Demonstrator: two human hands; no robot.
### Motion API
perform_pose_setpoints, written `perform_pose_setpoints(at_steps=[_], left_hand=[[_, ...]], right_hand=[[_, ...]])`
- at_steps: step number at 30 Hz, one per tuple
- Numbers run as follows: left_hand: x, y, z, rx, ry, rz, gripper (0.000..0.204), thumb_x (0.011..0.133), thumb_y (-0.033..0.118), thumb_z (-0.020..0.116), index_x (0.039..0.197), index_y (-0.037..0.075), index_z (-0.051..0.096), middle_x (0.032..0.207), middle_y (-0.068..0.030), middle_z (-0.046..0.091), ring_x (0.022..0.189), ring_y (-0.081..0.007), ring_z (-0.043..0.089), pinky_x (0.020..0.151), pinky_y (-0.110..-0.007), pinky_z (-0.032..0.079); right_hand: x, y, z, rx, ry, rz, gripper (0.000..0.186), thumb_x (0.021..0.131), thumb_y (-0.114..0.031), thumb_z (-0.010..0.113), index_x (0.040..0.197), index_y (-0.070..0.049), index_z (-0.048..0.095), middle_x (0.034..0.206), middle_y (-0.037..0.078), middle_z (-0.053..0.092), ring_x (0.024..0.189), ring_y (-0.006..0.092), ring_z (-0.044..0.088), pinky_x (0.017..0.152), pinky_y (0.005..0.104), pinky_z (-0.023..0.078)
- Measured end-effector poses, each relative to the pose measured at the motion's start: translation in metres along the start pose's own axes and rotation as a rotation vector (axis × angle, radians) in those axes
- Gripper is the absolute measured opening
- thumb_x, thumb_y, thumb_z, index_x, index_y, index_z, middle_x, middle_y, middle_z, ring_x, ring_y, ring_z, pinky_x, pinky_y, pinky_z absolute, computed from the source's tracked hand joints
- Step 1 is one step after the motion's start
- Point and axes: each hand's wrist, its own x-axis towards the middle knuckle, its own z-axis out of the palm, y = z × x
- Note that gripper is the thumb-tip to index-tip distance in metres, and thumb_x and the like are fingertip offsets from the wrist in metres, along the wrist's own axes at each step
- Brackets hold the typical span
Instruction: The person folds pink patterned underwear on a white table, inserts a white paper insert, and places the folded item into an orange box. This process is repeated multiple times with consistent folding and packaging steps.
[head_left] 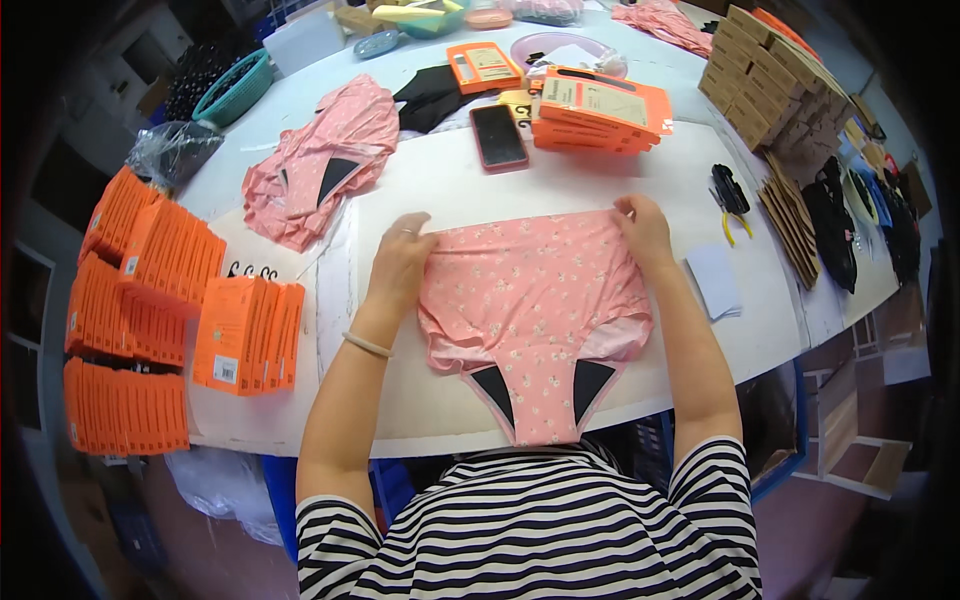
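A pair of pink floral high-waisted panties lies spread on the white table, waistband away from me, with black lining showing at both leg openings. The left end of the waistband is pinched in my left hand. At the opposite end, my right hand has its fingers closed on the waistband corner. The crotch end hangs at the table's near edge. Farther left lies a loose pile of similar pink panties.
Orange boxes are stacked at the left, with more orange boxes at the back. A phone lies before those. Yellow-handled snips, white paper slips and brown cartons are on the right.
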Motion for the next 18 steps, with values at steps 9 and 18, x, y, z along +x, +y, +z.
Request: perform_pose_setpoints(at_steps=[9,18], left_hand=[[-0.010,0.001,0.015,-0.127,-0.076,-0.049,0.026,0.089,-0.001,0.055,0.112,-0.001,0.065,0.122,-0.0174,0.068,0.116,-0.0350,0.064,0.100,-0.042,0.053],[-0.007,0.006,0.015,-0.097,-0.081,-0.037,0.038,0.086,-0.007,0.055,0.121,0.000,0.067,0.123,-0.0173,0.068,0.116,-0.0356,0.063,0.100,-0.041,0.053]], right_hand=[[-0.072,0.025,-0.100,-0.671,0.072,0.110,0.028,0.086,-0.024,0.078,0.104,-0.005,0.068,0.103,0.011,0.066,0.103,0.0296,0.063,0.088,0.0414,0.052],[-0.116,0.052,-0.119,-0.824,-0.096,0.071,0.013,0.090,-0.015,0.067,0.088,-0.004,0.063,0.092,0.013,0.067,0.091,0.0318,0.068,0.080,0.0413,0.057]])
